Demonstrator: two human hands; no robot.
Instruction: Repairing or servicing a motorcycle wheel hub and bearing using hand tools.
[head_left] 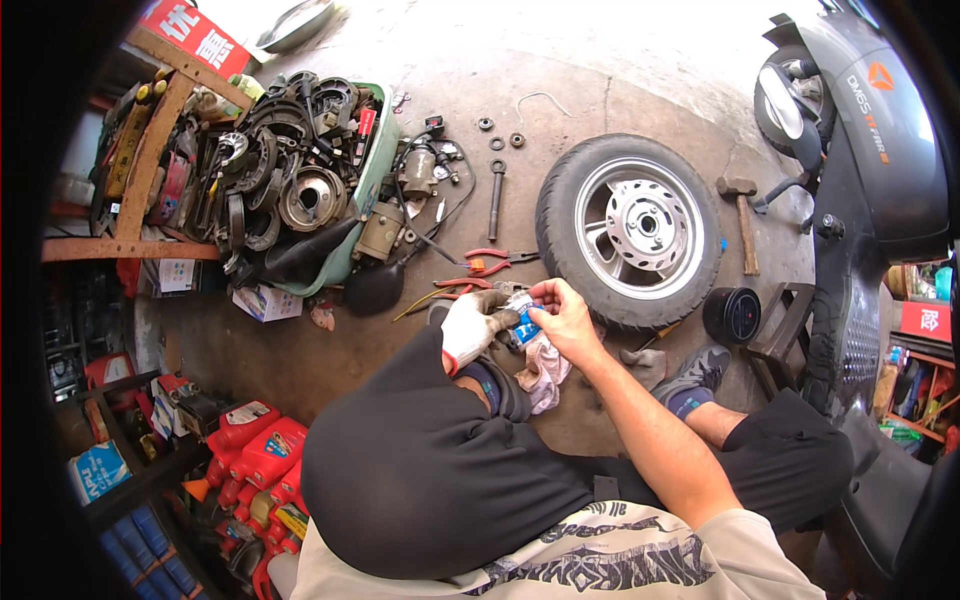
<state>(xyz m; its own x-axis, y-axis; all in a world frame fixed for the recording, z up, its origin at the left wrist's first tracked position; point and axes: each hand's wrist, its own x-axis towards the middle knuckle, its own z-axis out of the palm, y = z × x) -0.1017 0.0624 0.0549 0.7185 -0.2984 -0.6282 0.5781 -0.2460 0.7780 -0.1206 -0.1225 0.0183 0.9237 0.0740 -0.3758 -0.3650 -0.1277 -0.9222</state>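
Observation:
Above my bent left knee, both my hands meet at a small blue and white packet [525,324]. My left hand [470,328], in a soiled white work glove, is closed round one side of it. My bare right hand [568,320] pinches the other side between thumb and fingers. What is inside the packet does not show. A pinkish, stained rag [544,372] hangs just below the hands. Beyond them lie red-handled pliers [495,261] and a long bolt [495,200]. To the right, a scooter wheel with tyre [648,225] lies flat, its brake disc facing up.
At left stands a green tub [378,150] heaped with brake parts, beside a rusty shelf [140,245]. Red oil bottles [270,450] crowd the lower left. A hammer [742,215], round black tin [732,315], small stool [782,330] and grey scooter [890,130] are on the right.

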